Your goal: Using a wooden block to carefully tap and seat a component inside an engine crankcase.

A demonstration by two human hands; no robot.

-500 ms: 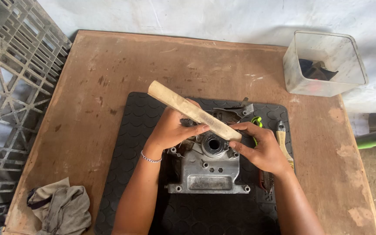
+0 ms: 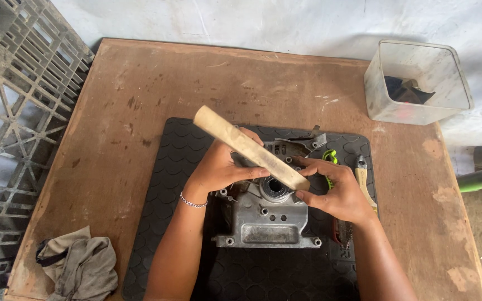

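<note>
– What do we have at the centre of the frame?

– Our left hand and right hand both grip a pale wooden stick, which slants from upper left down to lower right. Its lower end sits just above the round opening of a grey metal casing.

– And under that?

– A black mat on a brown table. We see a green-handled tool and a wooden-handled one just right of the casing.

– The edges?

– A rag lower left, a clear tub upper right, a crate far left.
</note>
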